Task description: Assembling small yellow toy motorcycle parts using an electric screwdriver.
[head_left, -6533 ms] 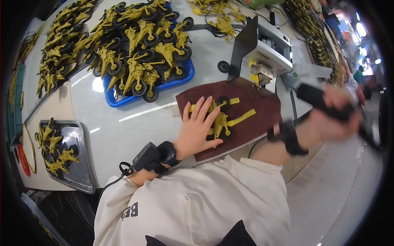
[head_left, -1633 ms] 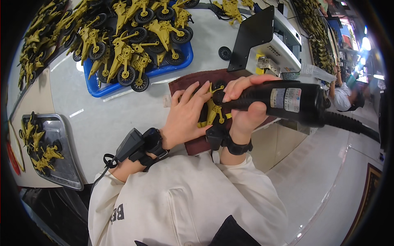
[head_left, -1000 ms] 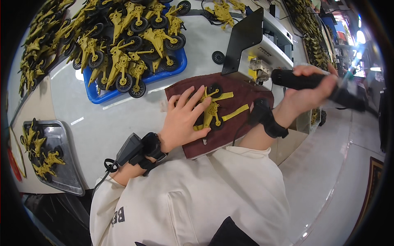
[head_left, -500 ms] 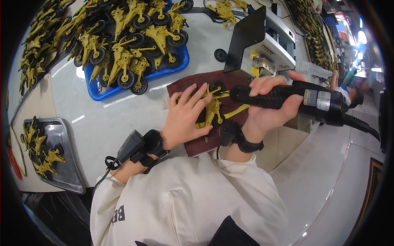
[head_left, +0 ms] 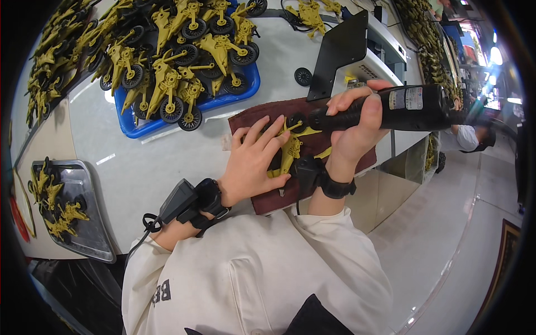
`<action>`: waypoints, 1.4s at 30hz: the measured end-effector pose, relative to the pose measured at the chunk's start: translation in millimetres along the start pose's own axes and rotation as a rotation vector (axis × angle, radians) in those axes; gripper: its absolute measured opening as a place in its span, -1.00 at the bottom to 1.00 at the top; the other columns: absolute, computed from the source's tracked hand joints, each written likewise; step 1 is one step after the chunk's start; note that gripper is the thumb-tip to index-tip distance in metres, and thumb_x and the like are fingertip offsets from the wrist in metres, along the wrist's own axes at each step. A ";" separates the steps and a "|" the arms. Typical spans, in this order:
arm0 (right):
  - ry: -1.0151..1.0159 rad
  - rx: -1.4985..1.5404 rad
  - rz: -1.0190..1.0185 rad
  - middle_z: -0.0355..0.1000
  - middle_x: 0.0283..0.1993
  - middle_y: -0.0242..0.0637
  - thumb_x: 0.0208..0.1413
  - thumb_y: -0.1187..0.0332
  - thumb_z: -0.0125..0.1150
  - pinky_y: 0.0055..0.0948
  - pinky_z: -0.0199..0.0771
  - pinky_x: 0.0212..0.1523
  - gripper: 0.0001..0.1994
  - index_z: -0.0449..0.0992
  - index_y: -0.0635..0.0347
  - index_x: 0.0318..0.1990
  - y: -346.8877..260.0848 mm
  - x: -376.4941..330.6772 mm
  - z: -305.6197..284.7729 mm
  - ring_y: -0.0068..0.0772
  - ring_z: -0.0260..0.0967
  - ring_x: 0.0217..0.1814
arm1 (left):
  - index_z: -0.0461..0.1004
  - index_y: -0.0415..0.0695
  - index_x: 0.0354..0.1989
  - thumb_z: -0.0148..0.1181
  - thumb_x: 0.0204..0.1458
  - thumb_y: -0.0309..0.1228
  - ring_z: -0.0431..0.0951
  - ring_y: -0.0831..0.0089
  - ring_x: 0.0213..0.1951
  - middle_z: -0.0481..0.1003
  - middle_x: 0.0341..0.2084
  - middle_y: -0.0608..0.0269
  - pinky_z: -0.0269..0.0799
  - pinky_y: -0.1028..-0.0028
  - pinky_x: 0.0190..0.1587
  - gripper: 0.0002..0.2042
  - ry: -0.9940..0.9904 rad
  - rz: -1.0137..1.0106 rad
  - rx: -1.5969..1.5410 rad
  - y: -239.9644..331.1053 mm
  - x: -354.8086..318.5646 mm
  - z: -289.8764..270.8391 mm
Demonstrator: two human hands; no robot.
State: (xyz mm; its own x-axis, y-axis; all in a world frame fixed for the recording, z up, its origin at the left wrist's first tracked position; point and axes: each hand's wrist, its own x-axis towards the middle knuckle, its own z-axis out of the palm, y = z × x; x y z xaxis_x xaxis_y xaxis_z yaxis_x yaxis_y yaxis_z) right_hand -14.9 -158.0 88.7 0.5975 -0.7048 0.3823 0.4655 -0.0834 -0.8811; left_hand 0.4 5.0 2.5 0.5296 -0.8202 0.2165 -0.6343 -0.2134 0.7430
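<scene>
A yellow toy motorcycle (head_left: 290,149) with black wheels lies on a maroon cloth (head_left: 268,195) before me. My left hand (head_left: 251,162) spans it, fingers spread along its far part and thumb at its near end, holding it against the cloth. My fingers cover some of the toy. In my right hand (head_left: 357,123) is a black corded electric screwdriver (head_left: 432,109), held nearly level and pointing left. Its nose is close to the toy's far wheel (head_left: 297,122); whether they touch, I cannot tell. Black bands with small devices wrap both wrists.
A blue tray (head_left: 134,131) heaped with similar toys stands at the far left. More lie in a metal tray (head_left: 95,234) at left. A loose black wheel (head_left: 303,76) lies beside a machine with a dark panel (head_left: 338,56). Another person (head_left: 469,137) is at the far right.
The screwdriver's rear end has swung up and away from me, from slanting to nearly level. My right hand turned with it. My left hand and the toy have hardly moved.
</scene>
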 end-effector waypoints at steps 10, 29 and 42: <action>-0.001 0.002 0.043 0.32 -0.58 -0.28 -0.01 0.45 0.19 -0.49 0.40 -0.50 -0.68 0.23 0.33 -0.14 -0.6 -6.4 3.4 -0.49 0.30 -0.60 | 0.31 -0.09 0.08 0.39 -0.40 -0.18 0.16 0.10 0.24 0.16 0.26 0.13 0.01 0.15 0.14 -0.27 0.000 0.009 0.003 1.0 0.6 -0.2; 0.184 -0.305 -0.437 0.32 -0.64 -0.22 0.09 0.23 0.14 -0.47 0.35 -0.63 -0.59 0.18 0.36 -0.09 -55.4 56.4 -37.7 -0.43 0.26 -0.68 | 0.29 -0.14 0.09 0.39 -0.38 -0.18 0.14 0.09 0.23 0.25 0.14 0.09 0.02 0.11 0.17 -0.26 0.102 0.051 -0.004 0.5 -1.9 4.4; -0.105 -0.097 -0.086 0.33 -0.61 -0.23 -0.01 -0.16 0.22 -0.39 0.30 -0.57 -0.32 0.12 0.26 -0.05 -68.7 -56.0 -29.1 -0.36 0.26 -0.67 | 0.21 -0.08 0.21 0.36 -0.28 -0.04 0.10 0.07 0.25 0.18 0.22 0.11 -0.01 0.13 0.19 -0.18 0.015 0.051 0.117 -0.7 -3.2 4.6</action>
State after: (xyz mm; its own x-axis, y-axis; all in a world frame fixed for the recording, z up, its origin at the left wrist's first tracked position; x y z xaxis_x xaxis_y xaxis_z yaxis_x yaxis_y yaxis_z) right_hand -99.3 -133.3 119.7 0.6255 -0.6152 0.4799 0.4553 -0.2117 -0.8648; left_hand -3.4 5.3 -1.6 0.5026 -0.8238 0.2622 -0.7215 -0.2326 0.6522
